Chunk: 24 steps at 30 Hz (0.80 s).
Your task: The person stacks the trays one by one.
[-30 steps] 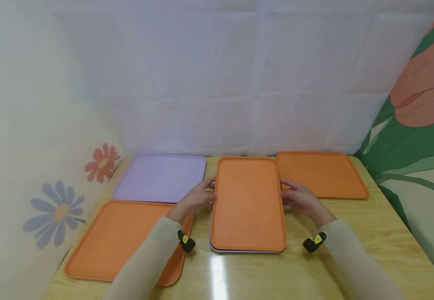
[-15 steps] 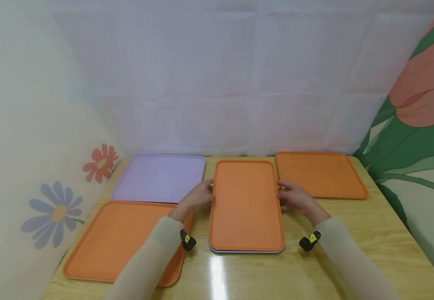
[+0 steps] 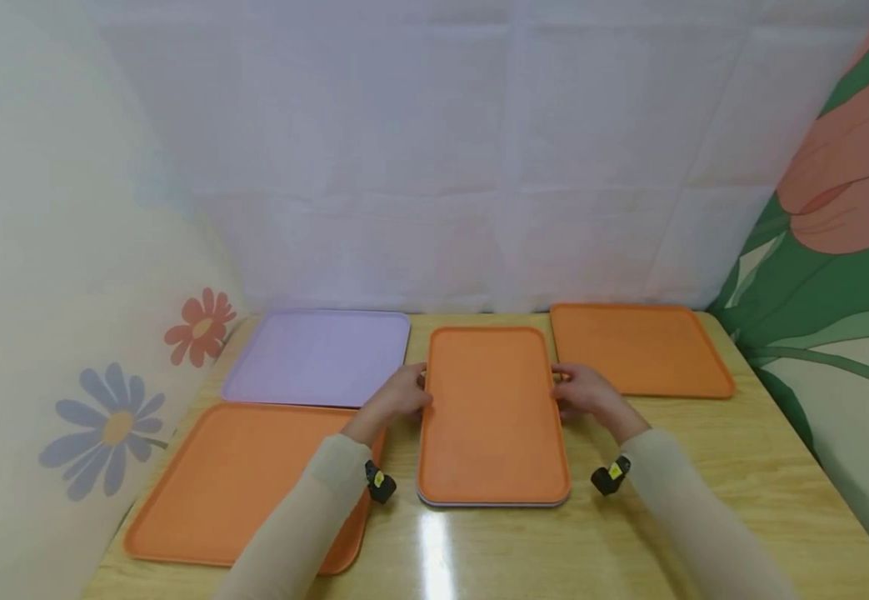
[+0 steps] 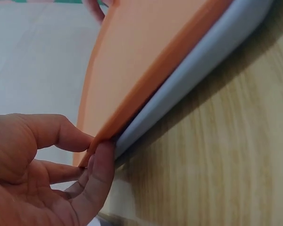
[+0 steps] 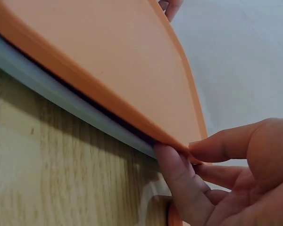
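An orange tray (image 3: 492,417) lies lengthwise over a pale purple tray (image 4: 200,70), whose rim shows along the near edge and both long sides. On the left side, my left hand (image 3: 392,398) pinches the orange tray's rim between thumb and fingers. Opposite it, my right hand (image 3: 590,393) pinches the right rim the same way. Both wrist views show a narrow dark gap between the orange rim and the paler tray below. The lower tray's middle is hidden.
Back left on the wooden table (image 3: 509,554) lies a purple tray (image 3: 322,357), with an orange tray (image 3: 232,475) in front of it, partly under my left sleeve. Another orange tray (image 3: 644,350) sits back right. A white cloth (image 3: 404,167) hangs behind.
The orange tray's far edge has come down and nearer, while its near edge stays over the purple tray. Both hands have moved slightly with it, the right one a little leftward.
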Available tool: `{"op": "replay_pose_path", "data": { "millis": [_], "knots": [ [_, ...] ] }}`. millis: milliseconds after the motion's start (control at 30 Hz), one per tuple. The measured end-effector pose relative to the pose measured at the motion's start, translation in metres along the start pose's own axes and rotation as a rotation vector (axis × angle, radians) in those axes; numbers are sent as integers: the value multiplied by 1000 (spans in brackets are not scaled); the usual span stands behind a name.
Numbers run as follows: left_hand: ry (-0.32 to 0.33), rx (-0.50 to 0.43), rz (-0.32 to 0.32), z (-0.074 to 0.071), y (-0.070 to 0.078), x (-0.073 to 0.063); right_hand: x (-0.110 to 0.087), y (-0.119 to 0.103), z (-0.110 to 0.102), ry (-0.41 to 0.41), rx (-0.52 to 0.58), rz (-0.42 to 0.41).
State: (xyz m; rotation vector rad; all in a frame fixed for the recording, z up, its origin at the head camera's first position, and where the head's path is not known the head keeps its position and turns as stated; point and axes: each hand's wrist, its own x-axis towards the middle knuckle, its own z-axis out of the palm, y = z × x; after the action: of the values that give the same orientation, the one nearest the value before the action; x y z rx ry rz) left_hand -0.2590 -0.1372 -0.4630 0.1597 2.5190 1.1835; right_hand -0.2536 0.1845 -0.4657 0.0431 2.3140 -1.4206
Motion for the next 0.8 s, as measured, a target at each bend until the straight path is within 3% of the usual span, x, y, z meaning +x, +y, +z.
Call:
{"op": "replay_pose_path", "data": {
  "millis": [200, 367, 533, 600, 800],
  "knots": [
    [3, 37, 5, 0, -1, -1, 1, -3, 1, -18, -34, 16],
    [26, 112, 44, 2, -4, 0, 1, -2, 1, 4, -98, -22],
    [45, 33, 29, 5, -7, 0, 1, 3, 3, 23, -89, -52],
    [39, -23, 13, 6, -8, 0, 1, 4, 4, 16, -65, -47],
    [3, -72, -4, 7, -7, -6, 1, 11, 4, -1, 12, -53]
  ]
}}
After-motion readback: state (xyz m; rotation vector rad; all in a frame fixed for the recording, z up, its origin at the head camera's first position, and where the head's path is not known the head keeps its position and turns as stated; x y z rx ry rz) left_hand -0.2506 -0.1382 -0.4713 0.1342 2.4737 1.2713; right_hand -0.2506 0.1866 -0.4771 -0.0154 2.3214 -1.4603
